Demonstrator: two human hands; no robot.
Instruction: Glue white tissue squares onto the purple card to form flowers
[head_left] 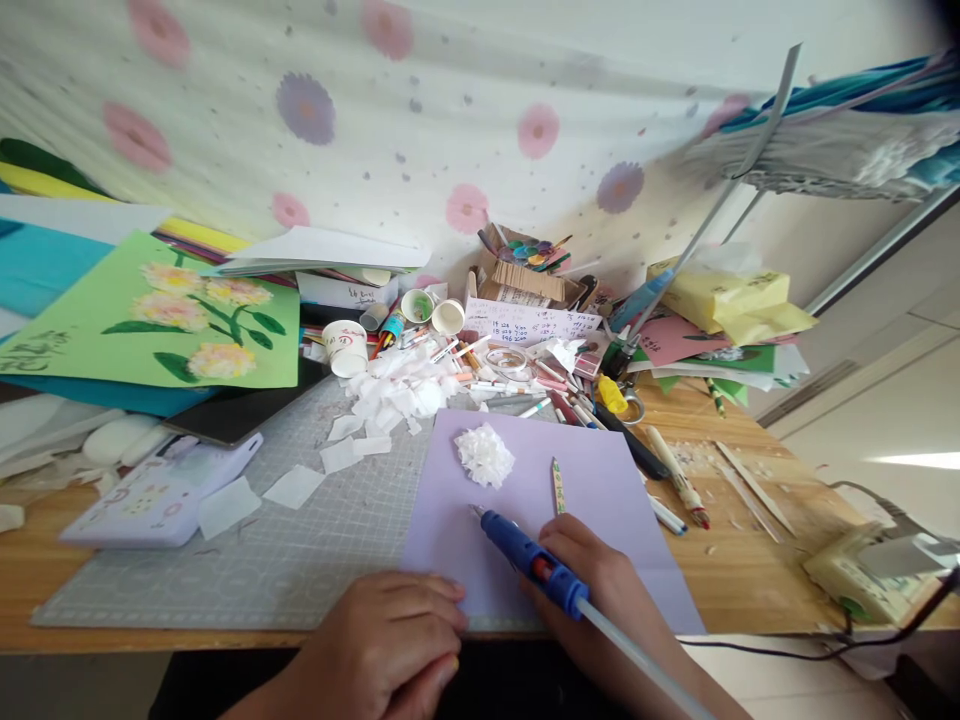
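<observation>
1. Looking through the head view: the right hand (600,575) is closed around a blue glue gun (534,562), nozzle resting on the lilac paper sheet (592,480) just ahead of the knuckles.
2. One white tissue flower (484,455) already lies on the sheet, beyond the nozzle; whether it is stuck down I cannot tell.
3. The left hand (390,640) rests loosely curled, holding nothing, at the sheet's near edge.
4. Loose tissue squares (390,400) lie far ahead of the left hand, unused, so more flowers are likely left to make.
</observation>
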